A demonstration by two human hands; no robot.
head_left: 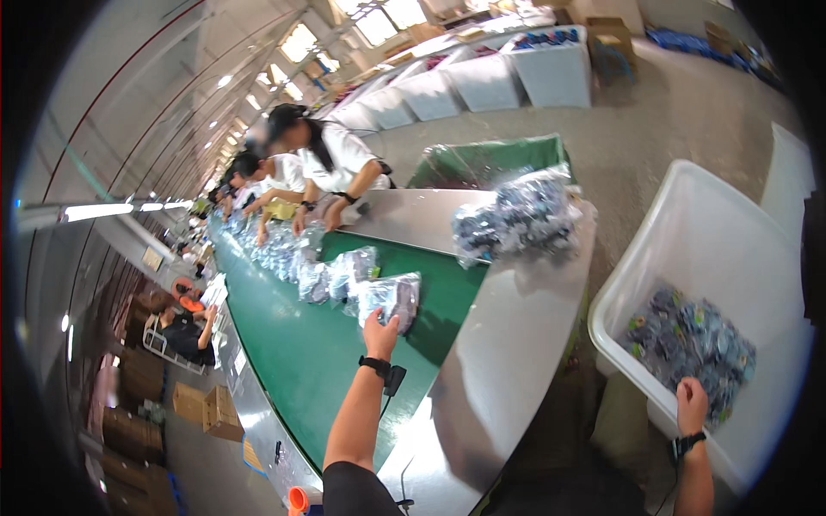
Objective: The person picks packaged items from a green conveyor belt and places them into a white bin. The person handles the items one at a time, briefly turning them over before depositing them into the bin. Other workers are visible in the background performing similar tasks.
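Note:
My left hand reaches over the green conveyor belt and grips the near edge of a clear plastic bag of small dark items. My right hand is down inside a white plastic bin at my right, its fingers curled among several small packets lying at the bin's bottom. Whether it holds one I cannot tell. Each wrist wears a black band.
More clear bags lie in a row up the belt. A pile of filled bags sits on the steel table. Other workers stand along the belt's far side. White bins line the floor beyond.

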